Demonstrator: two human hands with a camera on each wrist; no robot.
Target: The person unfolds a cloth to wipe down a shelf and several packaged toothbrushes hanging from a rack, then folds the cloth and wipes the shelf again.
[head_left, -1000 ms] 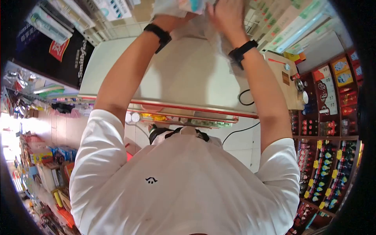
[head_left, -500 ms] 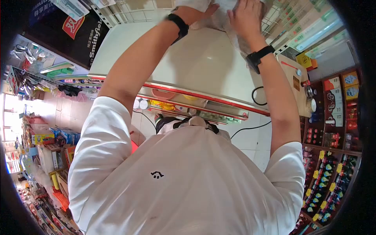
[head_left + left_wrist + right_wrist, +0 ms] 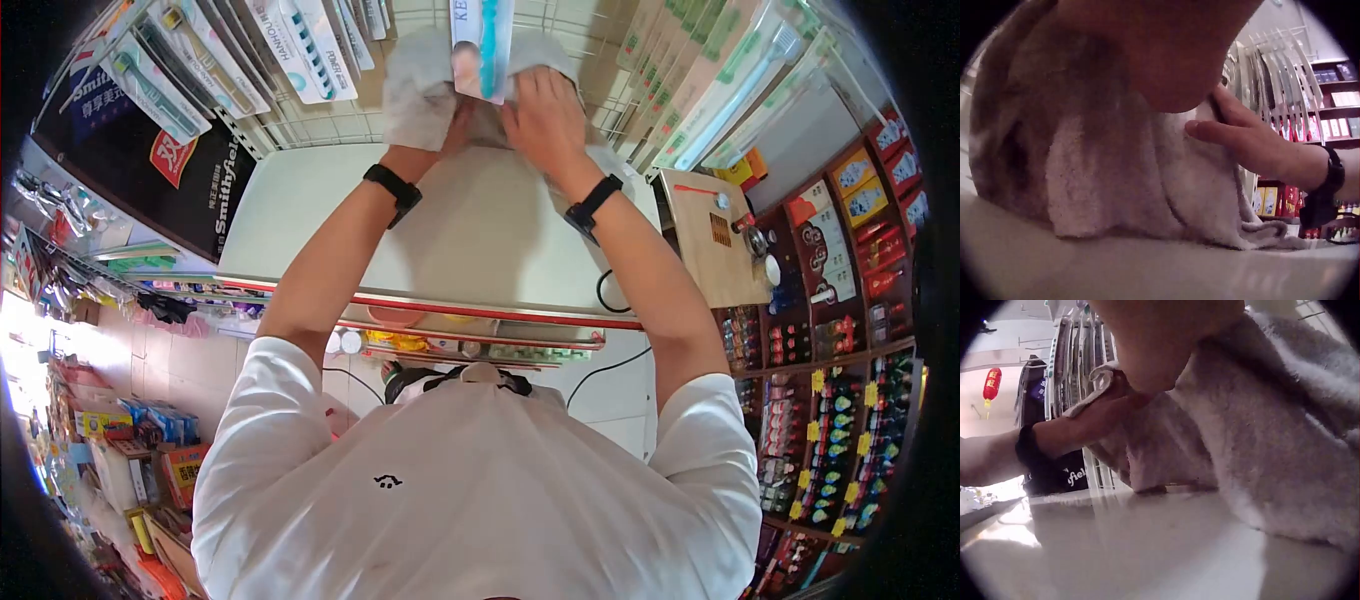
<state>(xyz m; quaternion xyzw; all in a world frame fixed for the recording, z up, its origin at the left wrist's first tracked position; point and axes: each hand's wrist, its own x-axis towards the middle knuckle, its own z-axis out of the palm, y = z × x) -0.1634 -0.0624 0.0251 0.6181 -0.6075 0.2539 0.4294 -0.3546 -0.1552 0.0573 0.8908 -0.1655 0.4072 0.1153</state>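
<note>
A grey towel point(image 3: 415, 105) is bunched at the back of the white shelf point(image 3: 330, 210), in front of a wire mesh. My left hand point(image 3: 455, 130) is partly under it, with cloth draped over the back of the hand and its fingers hidden. On the towel's other side my right hand point(image 3: 548, 120) grips the fabric, fingers bent over the top. The left wrist view shows the right thumb point(image 3: 1204, 131) lying along the near face of the cloth. Low folds of the towel point(image 3: 1254, 469) hang to the shelf top in the right wrist view.
A hanging toothbrush pack point(image 3: 483, 60) overlaps the towel from above. More toothbrush packs point(image 3: 300, 50) hang on the left, and clear-fronted packs point(image 3: 740, 80) on the right. A black box point(image 3: 190, 160) stands at the left, a wooden board point(image 3: 715, 235) at the right. A red-edged rail point(image 3: 450, 305) runs along the front.
The view swung right and then back left. Both hands and the towel now sit lower in the head view, with the towel spread to either side of the hanging toothbrush pack.
</note>
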